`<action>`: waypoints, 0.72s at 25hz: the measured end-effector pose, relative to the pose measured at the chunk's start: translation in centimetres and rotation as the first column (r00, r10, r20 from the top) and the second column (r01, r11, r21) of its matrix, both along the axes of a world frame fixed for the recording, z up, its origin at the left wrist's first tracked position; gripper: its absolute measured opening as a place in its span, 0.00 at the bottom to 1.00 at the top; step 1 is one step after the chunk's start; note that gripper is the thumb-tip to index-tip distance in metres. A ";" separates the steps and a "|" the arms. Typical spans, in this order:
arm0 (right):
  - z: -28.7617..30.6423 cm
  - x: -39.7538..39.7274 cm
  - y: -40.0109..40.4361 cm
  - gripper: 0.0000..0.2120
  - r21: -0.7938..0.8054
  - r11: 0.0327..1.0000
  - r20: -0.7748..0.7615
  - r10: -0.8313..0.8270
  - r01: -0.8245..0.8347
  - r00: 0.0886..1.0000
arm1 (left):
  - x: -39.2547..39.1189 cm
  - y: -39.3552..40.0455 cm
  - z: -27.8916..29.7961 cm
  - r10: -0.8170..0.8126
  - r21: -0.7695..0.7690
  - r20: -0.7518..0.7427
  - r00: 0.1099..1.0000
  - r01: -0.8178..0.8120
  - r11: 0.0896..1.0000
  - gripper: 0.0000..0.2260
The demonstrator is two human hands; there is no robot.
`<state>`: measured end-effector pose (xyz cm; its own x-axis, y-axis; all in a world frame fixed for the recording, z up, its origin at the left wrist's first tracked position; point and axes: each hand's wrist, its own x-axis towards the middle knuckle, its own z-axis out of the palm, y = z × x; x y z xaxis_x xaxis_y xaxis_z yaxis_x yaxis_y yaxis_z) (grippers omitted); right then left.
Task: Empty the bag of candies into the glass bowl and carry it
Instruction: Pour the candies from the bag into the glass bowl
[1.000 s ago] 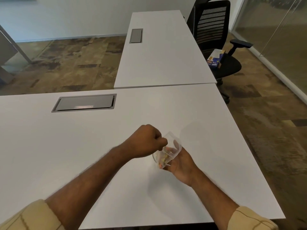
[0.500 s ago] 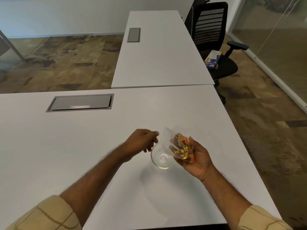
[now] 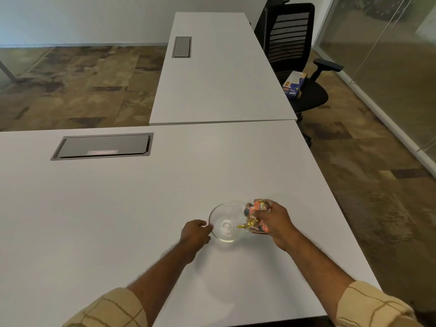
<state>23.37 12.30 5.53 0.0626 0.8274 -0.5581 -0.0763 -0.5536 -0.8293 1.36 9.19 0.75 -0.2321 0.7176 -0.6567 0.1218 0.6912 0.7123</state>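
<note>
Clear round glass bowl [image 3: 225,224] sits on the smooth white table [image 3: 118,208], nearer the right edge than the front one; open tabletop to the left and behind. Left hand [image 3: 194,234] curls against the bowl's left rim, fingers closed on it. Right hand [image 3: 273,223] grips the crinkly clear bag [image 3: 256,217], tipped over the bowl's right rim; gold and orange wrapped candies [image 3: 247,224] at its mouth.

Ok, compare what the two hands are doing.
The left hand rests on the table, fingers at the bowl rim; the right hand is raised beside the bowl. The left steadies the bowl; the right grips the tipped bag of candies. Both flank the bowl.
</note>
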 end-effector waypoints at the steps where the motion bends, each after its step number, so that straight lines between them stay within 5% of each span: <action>1: 0.0 -0.3 0.1 0.12 0.017 1.000 0.036 0.007 -0.008 0.999 | 0.1 0.1 -0.2 0.013 0.005 0.008 1.000 -0.013 1.000 0.11; 18: 0.7 -2.2 1.7 0.14 0.035 0.985 0.151 0.163 -0.170 0.975 | 0.2 0.0 -1.1 0.006 0.004 0.035 0.999 -0.007 1.000 0.07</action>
